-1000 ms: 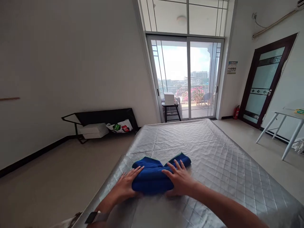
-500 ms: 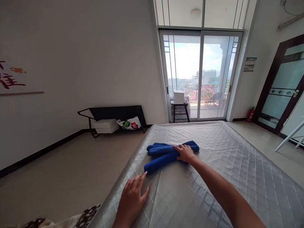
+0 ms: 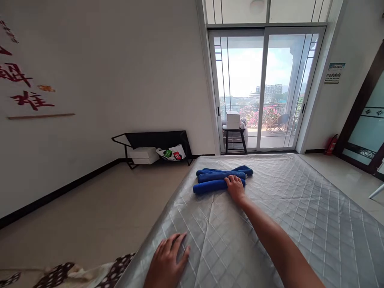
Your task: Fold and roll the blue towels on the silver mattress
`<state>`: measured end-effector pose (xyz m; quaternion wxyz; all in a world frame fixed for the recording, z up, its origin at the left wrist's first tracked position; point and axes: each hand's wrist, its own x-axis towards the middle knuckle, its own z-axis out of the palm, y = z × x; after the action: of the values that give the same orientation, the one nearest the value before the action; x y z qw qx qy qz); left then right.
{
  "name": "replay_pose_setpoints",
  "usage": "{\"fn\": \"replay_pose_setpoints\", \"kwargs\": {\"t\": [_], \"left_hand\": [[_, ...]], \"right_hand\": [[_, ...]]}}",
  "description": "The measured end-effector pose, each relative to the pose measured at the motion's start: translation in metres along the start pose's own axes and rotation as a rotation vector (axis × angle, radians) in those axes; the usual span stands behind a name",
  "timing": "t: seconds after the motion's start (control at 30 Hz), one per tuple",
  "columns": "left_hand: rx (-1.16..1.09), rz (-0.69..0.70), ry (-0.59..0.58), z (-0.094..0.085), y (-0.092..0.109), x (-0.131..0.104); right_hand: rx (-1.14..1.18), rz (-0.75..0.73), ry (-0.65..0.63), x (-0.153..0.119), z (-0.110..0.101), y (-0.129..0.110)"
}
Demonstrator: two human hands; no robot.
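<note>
Several blue rolled towels lie side by side near the far end of a silver-grey quilted mattress (image 3: 288, 188). My right hand (image 3: 235, 187) bends its fingers over the right part of the nearest rolled blue towel (image 3: 208, 187); its thumb and the underside of its grip are hidden. Just behind lies another blue roll (image 3: 217, 176), and farther back more blue cloth (image 3: 244, 170) sits at a slant. My left hand (image 3: 168, 256) is open above or on the mattress near its left edge, fingers apart and holding nothing, well short of the towels.
Brown-and-cream patterned cloth (image 3: 111, 272) lies at the lower left beside the mattress. Against the wall, a black rack (image 3: 156, 139) holds white boxes (image 3: 143, 155) and a printed bag (image 3: 172, 153). Beyond the mattress are a dark stool (image 3: 235, 138) and sliding glass doors; a fire extinguisher (image 3: 331, 145) stands right.
The nearest blue roll has swung from a slant to lie nearly parallel with the others, with my right hand on it. My left hand is now farther from the towels. The view has shifted left.
</note>
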<state>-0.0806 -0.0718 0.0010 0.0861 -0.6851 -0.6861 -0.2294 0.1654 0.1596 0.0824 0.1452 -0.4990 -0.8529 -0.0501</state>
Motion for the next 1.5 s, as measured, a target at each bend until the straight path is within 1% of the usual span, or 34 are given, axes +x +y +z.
{"fn": "replay_pose_setpoints", "kwargs": {"t": [0.07, 0.17, 0.23, 0.3, 0.37, 0.47, 0.5, 0.57, 0.67, 0.73, 0.8, 0.83, 0.87, 0.9, 0.93, 1.0, 1.07, 1.13, 1.17, 1.2, 1.23, 1.27, 1.3, 1.33, 1.4, 1.5], "left_hand": [[-0.013, -0.01, 0.004, -0.002, 0.001, 0.001], [-0.023, -0.008, 0.006, -0.004, 0.0, 0.003], [-0.027, 0.007, 0.005, -0.004, -0.001, 0.006], [-0.029, 0.02, 0.01, -0.004, -0.001, 0.008], [-0.028, 0.021, 0.006, -0.004, -0.001, 0.011], [-0.023, 0.003, -0.025, -0.004, 0.003, 0.015], [-0.021, -0.002, -0.034, -0.005, 0.005, 0.016], [-0.016, -0.005, -0.041, -0.009, 0.01, 0.019], [-0.007, 0.02, -0.026, -0.018, 0.015, 0.021], [0.0, 0.068, 0.009, -0.025, 0.019, 0.023], [0.002, 0.12, 0.062, -0.033, 0.027, 0.024], [-0.006, 0.14, 0.093, -0.037, 0.036, 0.024], [-0.026, 0.162, 0.119, -0.041, 0.049, 0.024], [-0.062, 0.186, 0.137, -0.047, 0.066, 0.022], [-0.114, 0.218, 0.139, -0.053, 0.089, 0.019], [-0.248, 0.305, 0.08, -0.067, 0.146, 0.007], [-0.375, 0.4, -0.103, -0.082, 0.21, -0.016], [-0.424, 0.504, -0.28, -0.092, 0.268, -0.044], [-0.426, 0.555, -0.351, -0.095, 0.291, -0.058], [-0.41, 0.581, -0.414, -0.096, 0.307, -0.071], [-0.386, 0.58, -0.448, -0.095, 0.318, -0.082], [-0.365, 0.557, -0.463, -0.093, 0.323, -0.092], [-0.351, 0.518, -0.465, -0.09, 0.323, -0.099], [-0.351, 0.476, -0.458, -0.087, 0.319, -0.104], [-0.407, 0.424, -0.437, -0.08, 0.305, -0.11], [-0.562, 0.417, -0.401, -0.072, 0.281, -0.116]], "right_hand": [[0.002, 0.014, -0.006, -0.007, -0.004, -0.004], [0.0, -0.052, 0.005, -0.025, -0.019, -0.011], [0.02, -0.068, -0.017, -0.045, -0.032, -0.018], [0.075, -0.011, -0.098, -0.074, -0.044, -0.025], [0.17, 0.067, -0.198, -0.113, -0.057, -0.028], [0.385, 0.082, -0.288, -0.185, -0.079, -0.024], [0.473, 0.096, -0.31, -0.211, -0.088, -0.019], [0.641, 0.178, -0.352, -0.262, -0.105, -0.007], [0.921, 0.273, -0.436, -0.332, -0.126, 0.011], [1.153, 0.337, -0.436, -0.37, -0.134, 0.019], [1.324, 0.437, -0.344, -0.4, -0.135, 0.023], [1.354, 0.487, -0.283, -0.41, -0.134, 0.024], [1.35, 0.527, -0.229, -0.418, -0.133, 0.023], [1.322, 0.556, -0.193, -0.424, -0.131, 0.022], [1.278, 0.57, -0.181, -0.427, -0.131, 0.019], [1.18, 0.566, -0.197, -0.429, -0.131, 0.012], [1.112, 0.536, -0.216, -0.427, -0.134, 0.006], [1.098, 0.49, -0.222, -0.426, -0.136, 0.002], [1.105, 0.46, -0.223, -0.426, -0.136, 0.002], [1.108, 0.429, -0.222, -0.426, -0.135, 0.002], [1.102, 0.406, -0.218, -0.427, -0.134, 0.003], [1.09, 0.392, -0.21, -0.428, -0.132, 0.005], [1.079, 0.389, -0.203, -0.429, -0.13, 0.006], [1.076, 0.395, -0.202, -0.43, -0.127, 0.007], [1.113, 0.418, -0.223, -0.431, -0.124, 0.008], [1.23, 0.436, -0.252, -0.43, -0.123, 0.007]]}}
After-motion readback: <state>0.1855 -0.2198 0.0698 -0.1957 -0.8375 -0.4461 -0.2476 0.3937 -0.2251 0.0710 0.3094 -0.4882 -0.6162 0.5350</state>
